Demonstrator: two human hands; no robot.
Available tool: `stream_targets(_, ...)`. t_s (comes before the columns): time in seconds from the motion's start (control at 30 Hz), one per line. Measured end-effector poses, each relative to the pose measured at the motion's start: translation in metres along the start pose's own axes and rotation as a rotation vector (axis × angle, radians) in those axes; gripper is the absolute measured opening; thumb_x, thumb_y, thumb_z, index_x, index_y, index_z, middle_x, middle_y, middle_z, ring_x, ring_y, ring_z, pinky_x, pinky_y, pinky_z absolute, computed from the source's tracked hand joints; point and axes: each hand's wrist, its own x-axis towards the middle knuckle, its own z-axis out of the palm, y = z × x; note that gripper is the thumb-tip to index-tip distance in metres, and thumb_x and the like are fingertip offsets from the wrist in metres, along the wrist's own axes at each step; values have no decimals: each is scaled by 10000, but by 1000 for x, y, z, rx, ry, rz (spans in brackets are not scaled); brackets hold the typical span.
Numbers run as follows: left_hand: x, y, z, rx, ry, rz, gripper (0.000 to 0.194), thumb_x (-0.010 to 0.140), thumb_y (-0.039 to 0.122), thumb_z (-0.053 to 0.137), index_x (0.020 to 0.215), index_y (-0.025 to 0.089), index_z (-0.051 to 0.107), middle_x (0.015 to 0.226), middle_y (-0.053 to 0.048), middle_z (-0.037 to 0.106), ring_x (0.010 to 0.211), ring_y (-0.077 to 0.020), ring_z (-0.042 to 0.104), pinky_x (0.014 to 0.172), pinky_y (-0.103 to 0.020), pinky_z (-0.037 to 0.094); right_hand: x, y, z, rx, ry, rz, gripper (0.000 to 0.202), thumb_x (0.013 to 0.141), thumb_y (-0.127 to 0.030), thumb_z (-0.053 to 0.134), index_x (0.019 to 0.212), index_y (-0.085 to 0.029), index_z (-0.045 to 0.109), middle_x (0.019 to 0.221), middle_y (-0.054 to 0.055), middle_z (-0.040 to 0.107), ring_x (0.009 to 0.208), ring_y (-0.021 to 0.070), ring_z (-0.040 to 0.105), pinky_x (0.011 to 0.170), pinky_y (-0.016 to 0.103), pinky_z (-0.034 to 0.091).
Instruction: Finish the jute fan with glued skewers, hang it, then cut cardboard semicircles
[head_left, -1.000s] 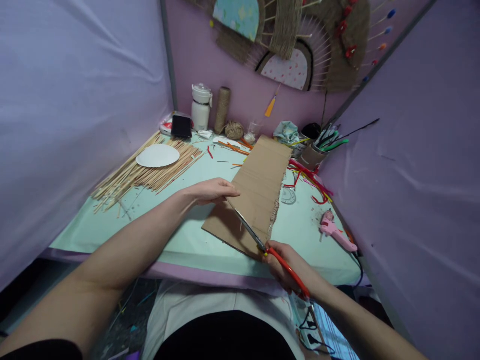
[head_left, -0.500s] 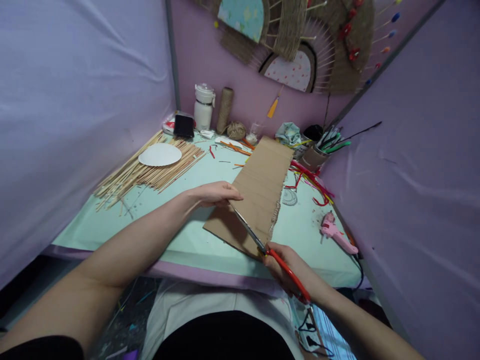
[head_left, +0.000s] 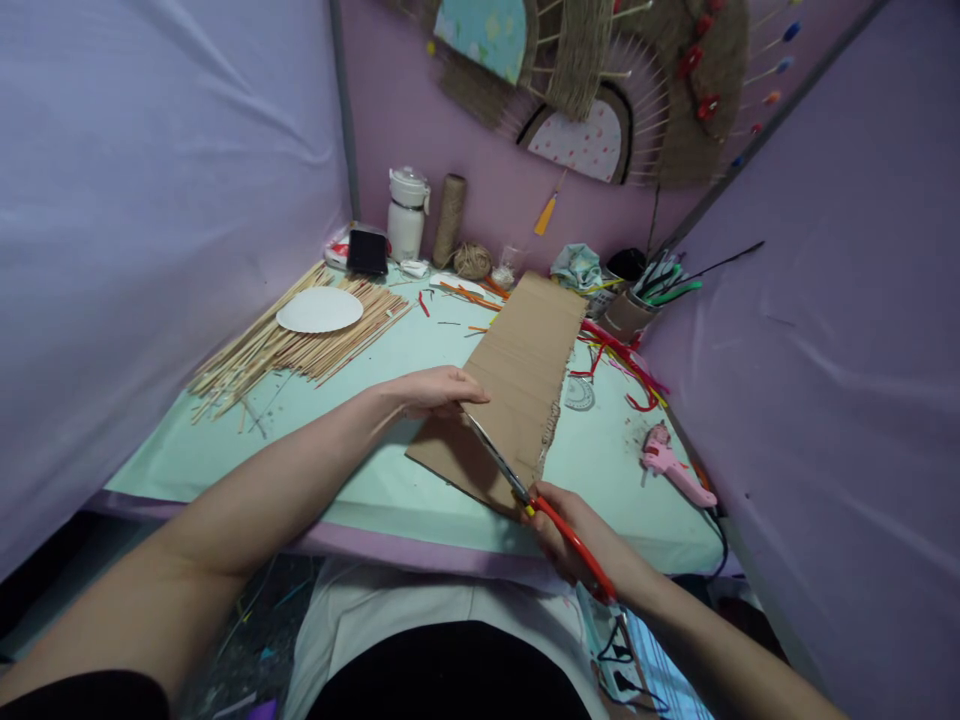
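Observation:
A long strip of brown cardboard [head_left: 529, 345] lies slantwise on the table, its right edge ragged and its near end by the table's front. My left hand [head_left: 439, 388] grips the cardboard's left edge, thumb on top and the other fingers mostly hidden beneath. In my right hand [head_left: 566, 525] are red-handled scissors [head_left: 574, 545], fingers wrapped around the handles. Their metal blades point up and left across the cardboard, the tips close to my left fingers. The blades look nearly closed; whether they bite into the cardboard I cannot tell.
Left are bundled wooden sticks [head_left: 300, 350] under a white oval disc [head_left: 320, 310]. A white bottle [head_left: 406, 215], twine spool [head_left: 450, 220] and twine ball [head_left: 472, 261] stand at the back. Right are a pink glue gun [head_left: 675, 465], protractor [head_left: 579, 393], red pipe cleaners [head_left: 619, 350] and a pen holder [head_left: 630, 315].
The scissors' handles have shifted very slightly left and up with my right hand. My left hand and the cardboard stay almost where they were.

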Motion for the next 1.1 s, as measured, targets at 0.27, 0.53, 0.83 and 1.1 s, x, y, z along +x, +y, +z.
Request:
stream_targets(0.27,1,-2,0,-10,-34,22,552,660,479,761,542,210,294,510,90,193,423,-51,163,447,-267,64,-2,-10,0,-40,-11,20,440,851,-643,465,742,-227,369,514,-76,419,385,61,347,377,202,258)
stream_targets(0.53,-1,0,0,-12,-37,20,553,662,478,763,531,206,300,503,92,187,422,-48,166,450,-264,59,1,-8,2,-65,18,67,294,867,-458,497,724,-228,384,460,-89,407,359,65,352,372,196,246)
stream_targets(0.83,2,0,1,-52,-1,-1,528,640,434,784,541,204,319,500,94,204,414,-40,164,436,-254,51,7,3,2,3,13,102,366,813,-548,550,748,-229,385,476,-103,373,339,60,328,354,195,245)
stream_targets(1.1,2,1,7,-70,60,5,489,625,402,772,533,205,334,481,95,229,401,-39,181,421,-243,67,0,2,0,35,-15,-25,615,777,-813,409,828,-200,427,595,-76,339,437,54,273,380,196,258)
